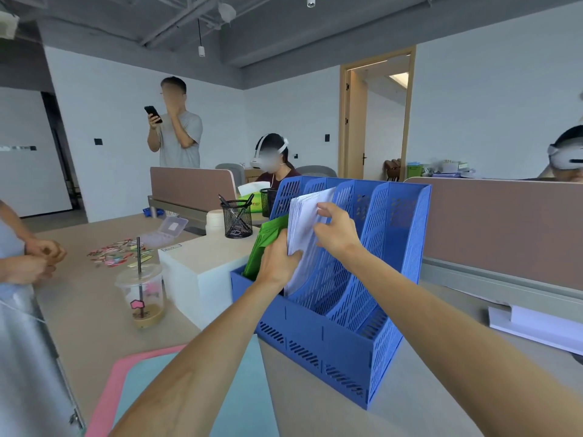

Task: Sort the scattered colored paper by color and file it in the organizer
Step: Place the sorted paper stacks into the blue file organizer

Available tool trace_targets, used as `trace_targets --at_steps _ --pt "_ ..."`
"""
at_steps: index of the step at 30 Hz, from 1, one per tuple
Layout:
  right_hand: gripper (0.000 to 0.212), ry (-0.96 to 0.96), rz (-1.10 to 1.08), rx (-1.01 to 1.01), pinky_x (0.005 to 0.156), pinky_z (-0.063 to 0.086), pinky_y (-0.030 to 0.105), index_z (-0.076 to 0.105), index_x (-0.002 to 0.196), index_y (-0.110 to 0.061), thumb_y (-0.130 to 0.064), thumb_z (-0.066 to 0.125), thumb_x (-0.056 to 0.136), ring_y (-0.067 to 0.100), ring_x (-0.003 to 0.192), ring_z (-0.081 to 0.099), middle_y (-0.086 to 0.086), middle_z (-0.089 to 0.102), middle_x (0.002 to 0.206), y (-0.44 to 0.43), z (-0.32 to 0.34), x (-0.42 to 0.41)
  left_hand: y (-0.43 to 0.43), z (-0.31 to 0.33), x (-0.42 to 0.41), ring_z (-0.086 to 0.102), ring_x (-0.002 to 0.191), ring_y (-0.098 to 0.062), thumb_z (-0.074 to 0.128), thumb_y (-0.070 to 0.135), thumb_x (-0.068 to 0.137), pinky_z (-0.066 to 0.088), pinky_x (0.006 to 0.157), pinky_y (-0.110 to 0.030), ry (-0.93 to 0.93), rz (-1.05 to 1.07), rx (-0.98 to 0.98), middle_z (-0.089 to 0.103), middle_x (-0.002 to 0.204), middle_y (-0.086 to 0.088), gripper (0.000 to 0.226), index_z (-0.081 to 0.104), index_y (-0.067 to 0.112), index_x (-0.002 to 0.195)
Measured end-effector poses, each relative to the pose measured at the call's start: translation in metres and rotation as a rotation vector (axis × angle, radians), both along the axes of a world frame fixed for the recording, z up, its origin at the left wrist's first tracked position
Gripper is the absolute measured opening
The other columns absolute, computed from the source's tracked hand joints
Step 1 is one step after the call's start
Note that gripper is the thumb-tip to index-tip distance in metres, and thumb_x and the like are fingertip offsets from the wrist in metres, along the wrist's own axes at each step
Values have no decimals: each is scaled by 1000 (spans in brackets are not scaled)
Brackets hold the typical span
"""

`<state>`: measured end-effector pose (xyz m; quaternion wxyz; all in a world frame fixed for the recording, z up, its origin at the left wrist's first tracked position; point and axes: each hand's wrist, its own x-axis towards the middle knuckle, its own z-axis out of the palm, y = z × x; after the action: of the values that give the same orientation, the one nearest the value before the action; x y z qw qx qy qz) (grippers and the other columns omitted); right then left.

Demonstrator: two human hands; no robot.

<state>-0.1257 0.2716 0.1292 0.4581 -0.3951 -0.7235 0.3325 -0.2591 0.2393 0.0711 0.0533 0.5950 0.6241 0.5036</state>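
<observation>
Sheets of pink paper (104, 398) and teal paper (243, 398) lie on the table (82, 298); green paper (268, 244) fills the first slot of the organizer (331, 351). Your left hand (277, 263) grips the white stack (304, 222) low, right hand (337, 231) fingers pinch its top, half into the second slot. Square the edges, then slide it down

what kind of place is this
Probably an open-plan office: desks divided by partition screens, a mesh pen holder, and a blue file organizer being filled with white paper.
</observation>
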Motion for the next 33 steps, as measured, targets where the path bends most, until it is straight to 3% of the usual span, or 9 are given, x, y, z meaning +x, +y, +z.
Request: trace_targets --at_steps 6,11,14,18,23,26,29,32,33 --pt "58 -3 -19 -18 83 56 46 38 143 -18 -2 45 88 21 108 57 -2 50 138 -14 -4 6 -23 20 -4 57 111 -16 63 2 81 51 91 -41 111 13 76 60 118 4 48 52 23 123" --pt "54 21 -4 -71 83 56 49 40 140 -18 -3 50 89 20 108 56 -1 54 129 -47 -16 12 -69 18 9 56 117 -18 58 0 89 46 98 -30 4 9 73 58 131 -2 46 51 15 132" --pt "43 18 5 -97 80 57 50 48 131 -15 -3 51 90 23 99 61 1 59 117 -78 -28 14 -112 6 11 58 103 -13 50 1 92 42 86 -19 -50 38 17 61 122 0 38 56 13 127" --pt "31 19 74 -163 71 59 43 59 116 -7 2 46 90 26 94 62 10 64 107 -134 -59 9 -172 -28 1 63 99 -20 49 1 91 45 84 -22 -178 127 -71 68 109 -5 27 64 11 111" --pt "14 -385 145 -243 71 48 37 56 76 -4 -7 50 88 31 81 55 13 56 80 -185 -122 -16 -246 -77 -29 61 99 -26 46 10 91 46 79 -27 -321 284 -326 64 115 -9 30 58 14 118" --pt "9 -530 236 -328 76 43 29 55 98 -14 -9 52 91 24 96 54 4 52 96 -204 -151 -27 -286 -103 -51 56 114 -29 47 21 92 45 90 -31 -314 390 -557 52 131 -10 44 43 11 134" --pt "42 -575 184 -318 96 45 32 50 129 -9 -18 58 89 27 118 53 9 52 128 -210 -163 -35 -310 -115 -63 52 120 -29 52 23 89 44 87 -26 -390 449 -611 48 134 -10 53 37 4 137" --pt "38 -677 150 -276 98 41 31 52 125 -8 -19 56 89 28 120 50 10 51 127 -214 -169 -42 -315 -113 -71 62 104 -29 61 29 63 54 83 -34 -597 398 -539 59 122 -12 77 42 1 132" --pt "26 -722 146 -248 94 43 31 56 113 -10 -19 55 88 28 113 52 10 54 119 -213 -171 -43 -317 -108 -70 64 96 -29 61 25 65 56 77 -32 -628 390 -519 62 113 -14 68 46 0 126"
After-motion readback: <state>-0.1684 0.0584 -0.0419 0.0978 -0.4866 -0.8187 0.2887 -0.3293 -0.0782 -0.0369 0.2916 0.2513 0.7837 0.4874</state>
